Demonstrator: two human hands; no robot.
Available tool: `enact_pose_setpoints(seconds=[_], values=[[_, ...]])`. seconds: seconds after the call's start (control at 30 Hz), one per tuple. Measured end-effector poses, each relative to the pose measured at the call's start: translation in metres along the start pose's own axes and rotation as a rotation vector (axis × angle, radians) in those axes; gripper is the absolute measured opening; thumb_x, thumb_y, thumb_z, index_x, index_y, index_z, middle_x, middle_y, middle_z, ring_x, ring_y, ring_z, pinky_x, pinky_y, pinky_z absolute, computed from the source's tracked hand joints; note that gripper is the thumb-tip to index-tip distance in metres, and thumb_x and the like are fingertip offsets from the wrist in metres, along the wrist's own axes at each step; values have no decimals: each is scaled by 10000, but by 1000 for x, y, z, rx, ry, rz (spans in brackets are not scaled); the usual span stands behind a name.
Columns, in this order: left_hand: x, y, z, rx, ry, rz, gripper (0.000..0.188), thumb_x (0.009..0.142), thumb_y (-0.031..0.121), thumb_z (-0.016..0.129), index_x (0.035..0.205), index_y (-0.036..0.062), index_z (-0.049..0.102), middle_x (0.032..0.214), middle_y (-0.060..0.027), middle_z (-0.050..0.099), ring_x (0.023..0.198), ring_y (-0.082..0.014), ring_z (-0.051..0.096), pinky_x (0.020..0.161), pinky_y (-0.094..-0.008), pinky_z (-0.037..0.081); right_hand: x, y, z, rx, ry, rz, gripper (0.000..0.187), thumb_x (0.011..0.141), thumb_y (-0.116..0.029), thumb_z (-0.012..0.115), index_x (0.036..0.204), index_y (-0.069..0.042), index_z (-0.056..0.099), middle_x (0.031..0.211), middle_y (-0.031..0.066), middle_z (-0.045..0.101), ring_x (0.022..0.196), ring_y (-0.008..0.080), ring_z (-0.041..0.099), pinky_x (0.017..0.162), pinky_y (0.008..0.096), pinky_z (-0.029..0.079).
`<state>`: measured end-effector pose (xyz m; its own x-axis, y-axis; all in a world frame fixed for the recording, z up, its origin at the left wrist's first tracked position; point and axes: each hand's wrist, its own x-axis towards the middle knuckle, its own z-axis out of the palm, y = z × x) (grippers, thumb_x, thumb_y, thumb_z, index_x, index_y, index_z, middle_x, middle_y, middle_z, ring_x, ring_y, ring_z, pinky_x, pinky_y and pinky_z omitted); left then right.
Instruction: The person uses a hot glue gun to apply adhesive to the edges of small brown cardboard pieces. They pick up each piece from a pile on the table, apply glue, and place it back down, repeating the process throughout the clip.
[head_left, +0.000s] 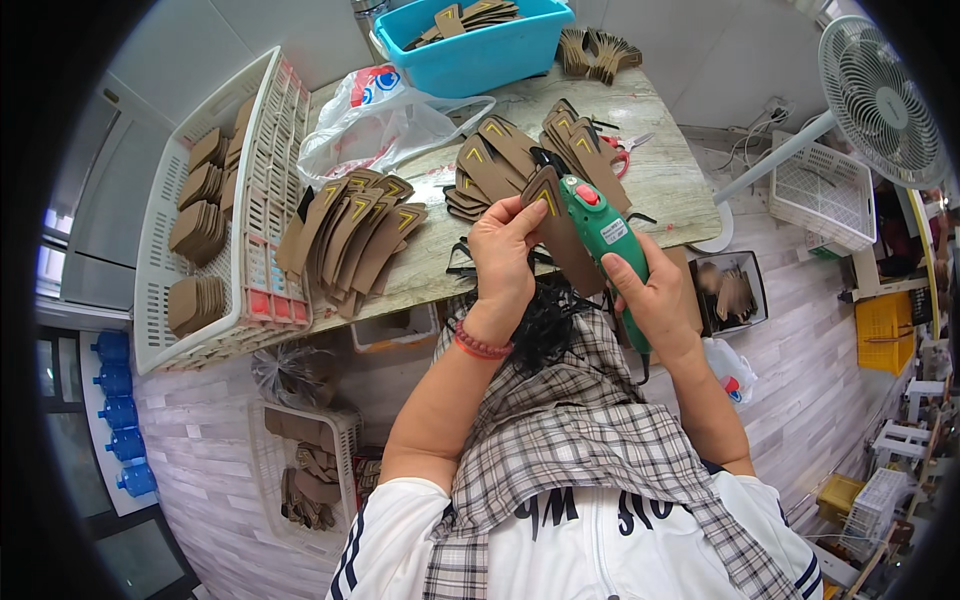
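Observation:
My right hand (pixel 655 298) is wrapped round a pair of green electric scissors (pixel 605 228) with a red switch and a cord at the lower end. Their dark cutting head points away from me, at the edge of a brown flat piece (pixel 562 238) with a yellow chevron. The thumb and fingers of my left hand (pixel 503 258) pinch that piece by its left edge. Whether the blades touch it I cannot tell. Black trimmings (pixel 540 325) lie on my checked apron (pixel 560 440) below the hands.
Similar brown pieces (pixel 355 235) lie in stacks on the table (pixel 440 268). Red-handled scissors (pixel 622 158) rest behind the tool. A blue bin (pixel 480 55) and a plastic bag (pixel 375 130) stand at the back, a white crate (pixel 275 190) at left, a fan (pixel 885 105) at right.

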<state>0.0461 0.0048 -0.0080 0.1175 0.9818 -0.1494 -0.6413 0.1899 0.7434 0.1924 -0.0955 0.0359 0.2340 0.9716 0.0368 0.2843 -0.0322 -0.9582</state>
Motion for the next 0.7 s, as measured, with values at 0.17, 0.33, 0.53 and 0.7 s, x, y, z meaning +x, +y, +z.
enact_pose_setpoints(seconds=[0.17,0.33,0.53,0.7], values=[[2,6,-13,132,-37,79,109,853,12,661,958,-15,651,855,-35,678,713,-76,608,644,-207,491,-2,-1,-5,-1,-26,11,394,885,-309,675,1120,-5,587,638,21,570,504,74,513,470,250,412],[1,20,-15,178,-97,130,95,882,21,630,965,-24,638,871,-32,670,726,-67,602,664,-204,491,-4,-5,-7,-27,-61,23,407,879,-311,677,1130,-6,576,663,35,588,515,83,535,483,257,422],[7,38,-27,352,-178,160,91,911,48,595,963,-18,628,850,-3,644,726,-35,564,656,-193,474,-4,0,-13,-105,-110,-61,416,872,-307,679,1148,-15,572,703,58,614,536,98,555,522,264,452],[11,52,-37,549,-229,170,106,879,52,624,950,-25,637,832,5,643,715,-35,549,650,-194,463,-2,-5,-21,-151,-201,-31,428,868,-318,678,1163,-25,573,711,60,614,552,111,566,544,277,465]])
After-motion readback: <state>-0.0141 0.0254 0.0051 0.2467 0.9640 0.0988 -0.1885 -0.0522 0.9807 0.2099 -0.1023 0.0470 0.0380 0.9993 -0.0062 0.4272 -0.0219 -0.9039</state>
